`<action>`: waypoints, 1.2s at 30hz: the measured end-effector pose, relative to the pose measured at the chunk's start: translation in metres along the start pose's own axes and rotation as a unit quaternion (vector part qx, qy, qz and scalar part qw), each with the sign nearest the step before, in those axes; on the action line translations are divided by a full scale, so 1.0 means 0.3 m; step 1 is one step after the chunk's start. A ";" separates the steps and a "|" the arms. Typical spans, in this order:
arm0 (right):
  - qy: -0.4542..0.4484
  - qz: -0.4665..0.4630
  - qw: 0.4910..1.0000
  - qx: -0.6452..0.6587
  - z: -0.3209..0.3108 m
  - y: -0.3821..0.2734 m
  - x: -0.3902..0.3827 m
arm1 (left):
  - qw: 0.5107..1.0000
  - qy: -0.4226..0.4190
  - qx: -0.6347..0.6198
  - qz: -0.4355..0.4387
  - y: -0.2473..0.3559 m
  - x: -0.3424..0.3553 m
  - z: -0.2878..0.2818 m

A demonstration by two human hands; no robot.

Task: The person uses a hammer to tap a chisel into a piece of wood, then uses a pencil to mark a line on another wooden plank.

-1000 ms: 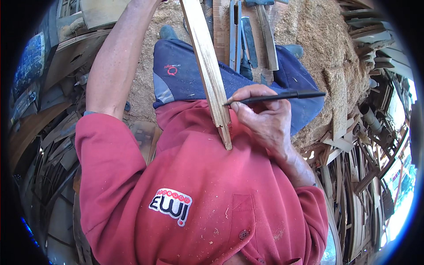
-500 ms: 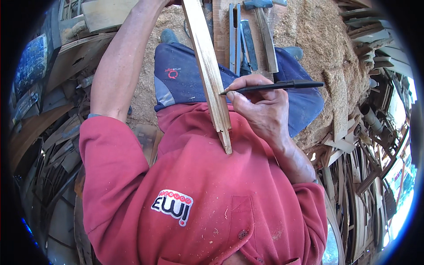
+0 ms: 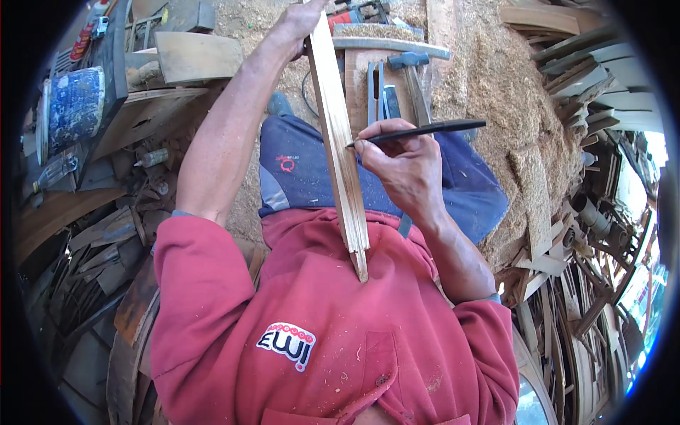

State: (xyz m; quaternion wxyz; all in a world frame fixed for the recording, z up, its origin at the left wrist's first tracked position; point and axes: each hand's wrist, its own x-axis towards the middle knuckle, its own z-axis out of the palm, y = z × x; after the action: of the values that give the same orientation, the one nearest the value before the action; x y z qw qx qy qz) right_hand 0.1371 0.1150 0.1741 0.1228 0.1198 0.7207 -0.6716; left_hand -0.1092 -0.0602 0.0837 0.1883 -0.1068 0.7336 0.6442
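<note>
Wooden slat (image 3: 340, 149) is running lengthwise from the far end, where the left hand (image 3: 301, 25) is gripping it closed, down to the near end that is pressing against the red sweatshirt (image 3: 319, 333) at the chest. Right hand (image 3: 400, 163) is closing its fingers around a dark pencil-like tool (image 3: 425, 129), tip touching the slat's right edge about midway, so marking or scoring looks like the step in hand. Next move is likely calling for keeping the slat braced steady while the tip is drawn along the edge; a hammer (image 3: 414, 85) is lying beyond on sawdust (image 3: 496, 85).
</note>
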 end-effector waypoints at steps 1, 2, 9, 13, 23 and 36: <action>0.005 0.006 1.000 0.003 0.004 -0.017 0.029 | 0.995 0.082 0.061 0.021 0.012 -0.004 0.018; 0.012 0.012 1.000 0.005 0.000 -0.027 0.061 | 0.994 0.081 0.059 0.033 0.035 -0.004 0.033; 0.030 -0.071 0.997 0.018 0.032 -0.109 0.198 | 0.992 0.080 -0.020 0.090 0.129 -0.055 0.030; 0.063 -0.116 0.991 0.022 0.025 -0.151 0.283 | 0.990 0.057 -0.099 0.079 0.313 -0.206 0.080; 0.082 -0.227 0.970 0.004 -0.017 -0.405 0.414 | 0.986 -0.002 -0.166 0.024 0.443 -0.263 0.098; 0.158 -0.330 0.931 -0.019 -0.102 -0.674 0.539 | 0.995 -0.005 -0.046 0.087 0.577 -0.405 0.160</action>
State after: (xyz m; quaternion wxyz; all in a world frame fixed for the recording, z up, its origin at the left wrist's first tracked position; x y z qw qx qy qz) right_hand -0.0839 0.1329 0.3113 -0.2188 -0.0227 0.7426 -0.6325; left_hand -0.0616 0.0022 0.2858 0.1294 -0.0479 0.7087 0.6918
